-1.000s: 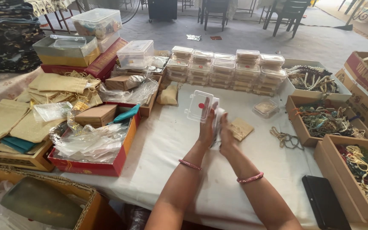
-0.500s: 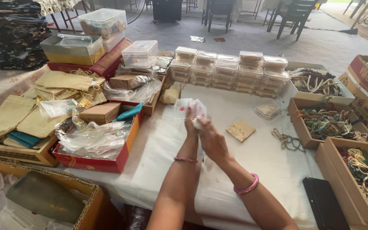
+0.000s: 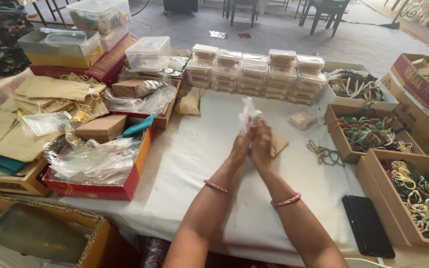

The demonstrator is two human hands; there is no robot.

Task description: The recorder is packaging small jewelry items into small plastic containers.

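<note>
My left hand (image 3: 240,145) and my right hand (image 3: 262,144) are pressed together above the white tablecloth (image 3: 194,159), both gripping a small clear plastic pouch (image 3: 249,114) that sticks up from between the fingers. Each wrist wears a pink bangle. A small beige pouch (image 3: 280,144) lies on the cloth just right of my hands, partly hidden by them. A little clear box (image 3: 302,118) with something tan inside sits beyond it.
Stacked clear lidded boxes (image 3: 254,69) line the far side. Cardboard boxes of beaded jewellery (image 3: 371,133) stand at right, a black phone (image 3: 367,226) near the front. A red box of plastic wrap (image 3: 95,159) and beige pouches (image 3: 50,89) crowd the left. A loose chain (image 3: 323,153) lies on the cloth.
A clear flat case held a second ago is gone from my hands; they now hold a crumpled clear pouch. My hands drifted left, then came back to the middle, closed together.
</note>
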